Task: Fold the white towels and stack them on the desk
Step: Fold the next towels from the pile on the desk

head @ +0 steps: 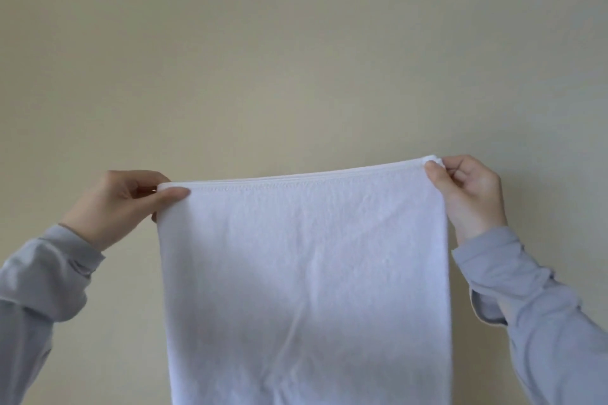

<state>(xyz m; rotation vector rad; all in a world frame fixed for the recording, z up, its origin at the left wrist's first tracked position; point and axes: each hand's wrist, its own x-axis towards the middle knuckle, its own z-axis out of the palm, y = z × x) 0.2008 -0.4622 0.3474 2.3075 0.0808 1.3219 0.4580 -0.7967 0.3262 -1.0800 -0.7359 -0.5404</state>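
Note:
A white towel [302, 273] hangs in the air in front of me, stretched flat and reaching below the bottom of the view. Its top edge shows two layers lying together. My left hand [121, 204] pinches the top left corner between thumb and fingers. At the top right corner, my right hand [467, 194] pinches the towel the same way, a little higher than the left. Both arms wear grey-blue sleeves. The desk and any other towels are hidden from view.
A plain beige wall [296, 43] fills everything behind the towel. Nothing else shows around my hands.

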